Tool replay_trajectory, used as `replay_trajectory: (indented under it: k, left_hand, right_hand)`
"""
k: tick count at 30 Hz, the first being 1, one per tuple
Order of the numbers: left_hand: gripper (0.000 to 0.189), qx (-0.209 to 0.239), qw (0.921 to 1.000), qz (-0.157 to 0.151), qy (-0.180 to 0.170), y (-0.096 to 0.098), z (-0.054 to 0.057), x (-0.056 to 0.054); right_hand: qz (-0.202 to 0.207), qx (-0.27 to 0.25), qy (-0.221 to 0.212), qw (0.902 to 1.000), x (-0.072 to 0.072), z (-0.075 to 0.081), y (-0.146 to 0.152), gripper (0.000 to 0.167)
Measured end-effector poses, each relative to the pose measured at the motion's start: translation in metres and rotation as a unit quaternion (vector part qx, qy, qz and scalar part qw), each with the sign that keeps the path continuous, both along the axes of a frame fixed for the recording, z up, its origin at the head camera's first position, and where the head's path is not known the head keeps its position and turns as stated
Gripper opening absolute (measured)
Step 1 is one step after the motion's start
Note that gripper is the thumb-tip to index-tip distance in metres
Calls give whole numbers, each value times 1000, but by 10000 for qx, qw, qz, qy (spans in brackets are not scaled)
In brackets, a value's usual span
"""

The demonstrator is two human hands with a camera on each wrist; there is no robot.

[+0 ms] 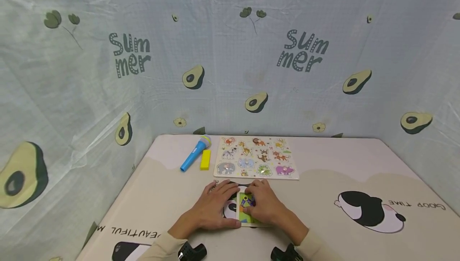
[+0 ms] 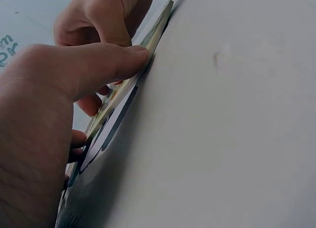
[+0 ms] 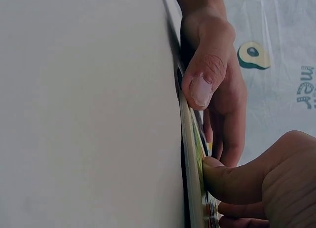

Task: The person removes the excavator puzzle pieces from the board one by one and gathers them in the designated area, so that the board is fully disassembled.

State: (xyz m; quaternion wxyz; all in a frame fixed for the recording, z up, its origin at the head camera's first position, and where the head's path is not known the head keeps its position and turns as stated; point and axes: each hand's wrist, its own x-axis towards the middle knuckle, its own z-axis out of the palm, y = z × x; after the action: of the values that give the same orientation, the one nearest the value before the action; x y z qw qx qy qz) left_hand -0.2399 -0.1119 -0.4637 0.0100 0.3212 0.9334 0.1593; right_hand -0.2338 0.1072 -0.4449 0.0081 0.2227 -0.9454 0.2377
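Observation:
A small, thin picture puzzle with a pale rim and a green, purple and orange design lies at the near middle of the table. My left hand holds its left side, the thumb on the near edge and the fingers towards the far edge. From the right, my right hand curls over it and pinches a puzzle piece between thumb and fingers. In the right wrist view the right thumb touches the puzzle's face. The right hand hides much of the puzzle's right half.
Behind the hands lies an animal puzzle board. A blue toy microphone and a yellow block lie left of it. The table carries a printed cover, and a curtain with avocado prints surrounds its back and sides.

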Motion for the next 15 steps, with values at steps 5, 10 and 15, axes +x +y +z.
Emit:
replay_trajectory:
  k: [5, 10, 15]
  left_hand:
    - [95, -53, 9999, 23, 137, -1, 0, -1]
    - [94, -12, 9999, 19, 117, 0, 0, 0]
    - [94, 37, 9999, -16, 96, 0, -1, 1]
  right_hand:
    - [-6, -38, 68, 10000, -1, 1, -2, 43]
    - [5, -114, 151, 9998, 0, -1, -2, 40]
    - [-28, -347, 139, 9993, 1, -6, -2, 28]
